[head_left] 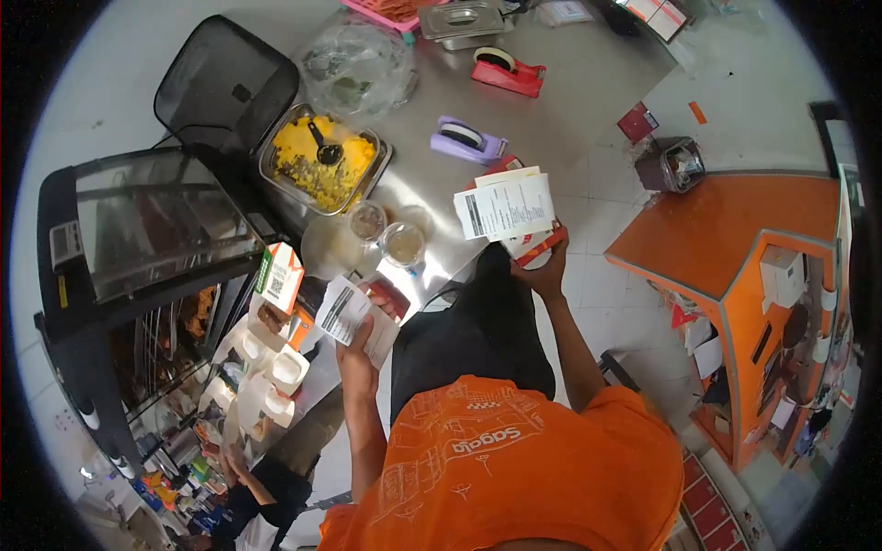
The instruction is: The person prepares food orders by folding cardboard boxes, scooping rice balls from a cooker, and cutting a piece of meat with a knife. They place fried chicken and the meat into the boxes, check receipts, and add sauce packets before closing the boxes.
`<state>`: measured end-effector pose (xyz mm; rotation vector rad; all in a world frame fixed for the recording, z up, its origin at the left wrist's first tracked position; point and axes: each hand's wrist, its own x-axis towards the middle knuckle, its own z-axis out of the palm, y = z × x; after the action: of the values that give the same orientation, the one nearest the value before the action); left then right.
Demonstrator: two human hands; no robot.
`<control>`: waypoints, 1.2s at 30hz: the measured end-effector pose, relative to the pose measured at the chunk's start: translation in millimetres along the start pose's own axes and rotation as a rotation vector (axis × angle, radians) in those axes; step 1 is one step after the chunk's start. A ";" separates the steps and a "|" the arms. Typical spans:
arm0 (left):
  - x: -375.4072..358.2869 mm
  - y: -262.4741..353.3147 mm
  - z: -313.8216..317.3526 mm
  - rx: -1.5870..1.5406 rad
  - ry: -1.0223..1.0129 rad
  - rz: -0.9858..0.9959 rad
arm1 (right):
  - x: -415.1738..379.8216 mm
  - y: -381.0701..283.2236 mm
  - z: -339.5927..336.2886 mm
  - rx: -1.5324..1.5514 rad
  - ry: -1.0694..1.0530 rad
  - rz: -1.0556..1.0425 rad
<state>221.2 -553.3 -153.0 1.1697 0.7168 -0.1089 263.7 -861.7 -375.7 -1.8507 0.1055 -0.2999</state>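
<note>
My left hand (pixel 361 347) is closed on a printed receipt (pixel 344 309), its thumb across the paper. Something dark red shows just behind that paper, too covered to name. Over the table's front edge, my right hand (pixel 548 268) grips a red-and-white box (pixel 535 244) from its right side. Printed slips (pixel 508 207) lie over the top of this box and hide most of it. Two clear cups (pixel 404 244) stand on the steel table (pixel 441 69) between my hands.
A metal tray of yellow food (pixel 308 140) sits beside a glass display case (pixel 165 225). Purple (pixel 470 147) and red (pixel 511 81) tape dispensers stand farther back. Open paper boxes (pixel 262 363) are at left, near a co-worker's arm (pixel 246 473). An orange counter (pixel 726 216) stands right.
</note>
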 end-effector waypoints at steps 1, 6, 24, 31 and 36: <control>5.2 1.0 7.9 -0.017 -0.033 -0.010 | 6.5 5.8 -5.4 0.001 0.002 0.003; 33.9 4.9 50.3 -0.042 -0.103 -0.023 | 54.6 37.2 -40.0 -0.037 0.093 0.062; 57.2 4.1 130.2 -0.136 -0.209 -0.274 | 407.3 160.3 -120.2 -0.390 0.196 -0.273; 9.4 5.0 89.1 -0.306 -0.071 -0.170 | 407.6 101.1 -100.9 -0.338 0.055 -0.537; -23.2 -18.4 47.7 -0.424 0.116 0.016 | 297.3 -1.9 -10.4 -0.376 -0.226 -0.608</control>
<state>217.0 -608.8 -145.1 0.7792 0.7874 0.1218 547.0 -937.5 -326.2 -2.2471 -0.6047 -0.5110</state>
